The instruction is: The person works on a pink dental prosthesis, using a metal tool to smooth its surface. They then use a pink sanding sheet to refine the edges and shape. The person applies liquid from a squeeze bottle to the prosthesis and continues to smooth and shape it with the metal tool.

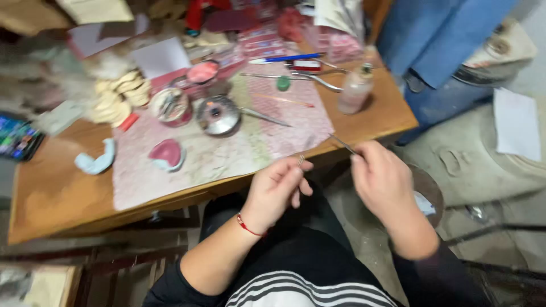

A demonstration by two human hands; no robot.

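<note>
**Thin metal instrument held over the lap, at the counter's edge**

The thin metal instrument (343,143) sits pinched in the right hand (382,181), its slim shaft pointing up and left over the near edge of the counter (51,199). The right fingers are closed round its handle. The left hand (277,186), a red cord at its wrist, has thumb and forefinger pressed together on something very small near (302,160); motion blur makes it hard to say what, perhaps a bit of wire or a tooth. To work cleanly here, it seems best to steady both wrists against the knees or the counter's edge and bring the tip to the piece slowly. Farther on lie a pink denture base (166,154), a blue impression tray (96,161), a round metal dish (218,115) and a small clear bottle (355,90).
</note>
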